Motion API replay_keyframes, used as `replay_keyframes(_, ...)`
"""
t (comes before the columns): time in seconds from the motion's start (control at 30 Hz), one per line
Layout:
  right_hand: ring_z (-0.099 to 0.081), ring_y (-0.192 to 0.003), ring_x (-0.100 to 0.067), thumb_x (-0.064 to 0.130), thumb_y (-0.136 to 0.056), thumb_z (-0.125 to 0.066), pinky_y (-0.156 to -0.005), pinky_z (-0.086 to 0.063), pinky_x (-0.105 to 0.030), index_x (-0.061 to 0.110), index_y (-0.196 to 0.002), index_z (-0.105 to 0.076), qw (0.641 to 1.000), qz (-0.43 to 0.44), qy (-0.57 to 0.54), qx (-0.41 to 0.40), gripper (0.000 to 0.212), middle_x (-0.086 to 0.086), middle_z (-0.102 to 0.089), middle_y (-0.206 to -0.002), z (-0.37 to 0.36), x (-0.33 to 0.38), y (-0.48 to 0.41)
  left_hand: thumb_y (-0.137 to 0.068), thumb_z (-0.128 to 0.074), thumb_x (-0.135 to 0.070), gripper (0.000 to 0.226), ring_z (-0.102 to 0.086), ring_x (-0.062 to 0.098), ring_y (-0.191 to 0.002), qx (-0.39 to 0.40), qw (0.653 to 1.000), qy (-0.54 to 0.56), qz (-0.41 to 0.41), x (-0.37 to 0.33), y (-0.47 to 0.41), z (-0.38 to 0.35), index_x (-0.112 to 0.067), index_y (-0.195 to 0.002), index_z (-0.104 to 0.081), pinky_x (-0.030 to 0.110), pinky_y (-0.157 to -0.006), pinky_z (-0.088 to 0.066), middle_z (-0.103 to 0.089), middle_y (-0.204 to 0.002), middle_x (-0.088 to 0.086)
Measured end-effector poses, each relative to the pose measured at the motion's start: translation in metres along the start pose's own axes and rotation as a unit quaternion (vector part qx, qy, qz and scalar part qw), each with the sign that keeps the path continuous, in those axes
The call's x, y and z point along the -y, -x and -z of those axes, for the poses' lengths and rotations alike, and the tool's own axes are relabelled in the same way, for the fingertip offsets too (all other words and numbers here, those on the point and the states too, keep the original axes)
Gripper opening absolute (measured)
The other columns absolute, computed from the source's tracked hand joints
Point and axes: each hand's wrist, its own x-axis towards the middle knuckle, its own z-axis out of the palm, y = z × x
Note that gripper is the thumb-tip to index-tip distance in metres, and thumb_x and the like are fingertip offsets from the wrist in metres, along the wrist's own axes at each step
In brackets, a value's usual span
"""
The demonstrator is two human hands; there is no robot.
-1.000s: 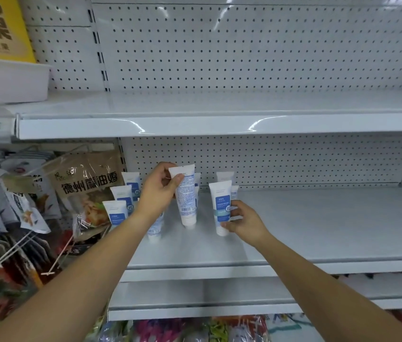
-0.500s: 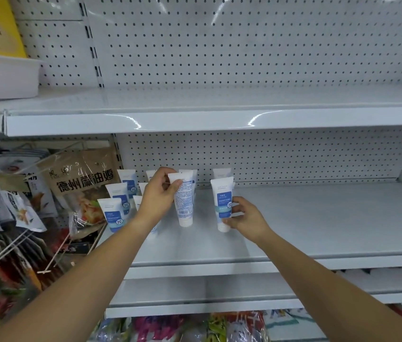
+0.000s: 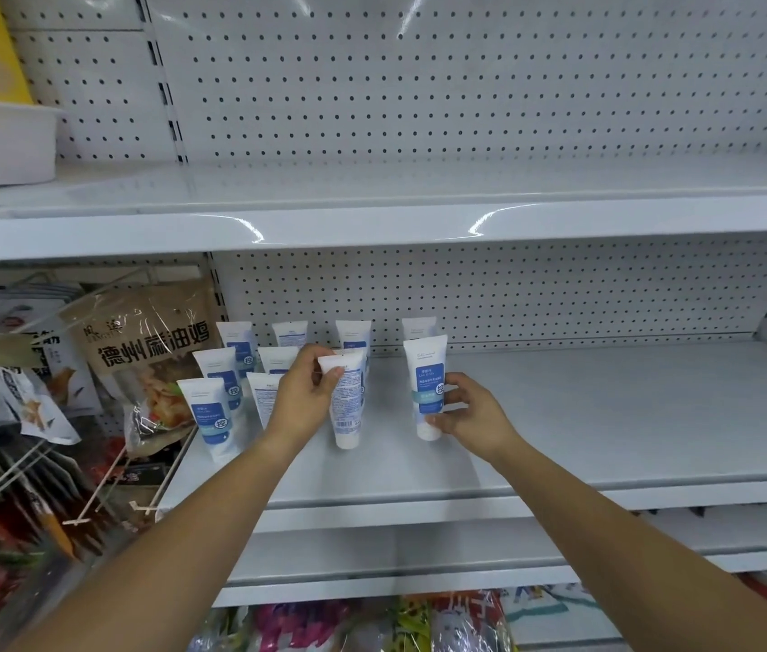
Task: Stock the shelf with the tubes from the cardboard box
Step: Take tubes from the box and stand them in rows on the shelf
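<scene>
The white pegboard back (image 3: 466, 87) and an upper shelf (image 3: 372, 228) frame the scene, and below them runs the shelf (image 3: 607, 416) being stocked; most of its right stretch carries no tubes, so the job looks early, with much of the surface left to fill. The cardboard box is out of view, so how many tubes remain cannot be told. To the left of the shelf hangs a brown snack bag (image 3: 151, 355) among other packets. At the shelf's far left end stands a cluster of tubes (image 3: 210, 416), cap down in short rows running from far to near. Both forearms reach in from the near edge, slightly converging. The left grip (image 3: 299, 400) is raised, wrist bent, thumb and fingers pinching the crimped top of a back-facing tube (image 3: 347, 411) whose cap seems to rest on the shelf. The right grip (image 3: 473, 414) curls from the right round the lower body of the blue-label tube (image 3: 427, 388), apparently steadying it upright at the row's right end.
</scene>
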Motion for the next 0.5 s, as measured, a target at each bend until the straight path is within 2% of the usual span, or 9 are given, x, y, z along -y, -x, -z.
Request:
replay_keyframes(0.07, -0.064, -0.098, -0.013, 0.017, -0.079, -0.080, -0.080, -0.049, -0.026, 0.032, -0.117, -0.054, 1.000, -0.002, -0.004, -0.001, 0.049, 0.007, -0.065, -0.107, 0.001, -0.002, 0.000, -0.096, -0.062, -0.018, 0.014, -0.061, 0.005, -0.086, 0.001, 1.000, -0.013, 0.001, 0.003, -0.001, -0.001, -0.020, -0.107, -0.054, 0.010, -0.070, -0.043, -0.065, -0.097, -0.004)
replay_keyframes(0.13, -0.064, -0.098, -0.012, 0.017, -0.079, -0.080, -0.079, -0.049, -0.025, 0.031, -0.119, -0.054, 1.000, -0.003, -0.007, 0.000, 0.049, 0.007, -0.065, -0.107, 0.001, -0.003, 0.000, -0.097, -0.061, -0.018, 0.014, -0.058, -0.002, -0.083, 0.003, 1.000, -0.021, 0.002, 0.005, -0.001, -0.002, -0.020, -0.108, -0.053, 0.005, -0.065, -0.040, -0.064, -0.097, -0.005)
replay_keyframes(0.27, -0.065, -0.098, -0.014, 0.015, -0.079, -0.080, -0.080, -0.050, -0.027, 0.032, -0.116, -0.055, 1.000, -0.003, -0.012, -0.003, 0.048, 0.005, -0.066, -0.107, 0.000, -0.008, -0.003, -0.097, -0.061, -0.017, 0.014, -0.058, -0.001, -0.084, 0.003, 1.000, -0.025, 0.005, 0.010, -0.002, -0.004, -0.020, -0.108, -0.053, 0.006, -0.066, -0.041, -0.064, -0.097, -0.005)
replay_keyframes(0.37, -0.064, -0.098, -0.012, 0.015, -0.079, -0.080, -0.079, -0.048, -0.026, 0.031, -0.117, -0.055, 1.000, -0.004, -0.012, 0.000, 0.048, 0.006, -0.066, -0.106, 0.000, -0.010, -0.004, -0.096, -0.061, -0.016, 0.014, -0.060, 0.005, -0.088, 0.007, 1.000, -0.015, 0.006, 0.013, 0.000, -0.006, -0.020, -0.107, -0.053, 0.014, -0.073, -0.044, -0.063, -0.099, -0.007)
replay_keyframes(0.5, -0.065, -0.099, -0.017, 0.013, -0.079, -0.080, -0.081, -0.049, -0.031, 0.028, -0.119, -0.055, 1.000, -0.005, -0.021, -0.001, 0.049, 0.003, -0.066, -0.108, -0.003, -0.011, -0.007, -0.096, -0.061, -0.015, 0.014, -0.059, 0.000, -0.089, 0.013, 1.000, -0.006, 0.014, 0.017, 0.003, -0.007, -0.020, -0.106, -0.053, 0.014, -0.077, -0.046, -0.061, -0.098, -0.014)
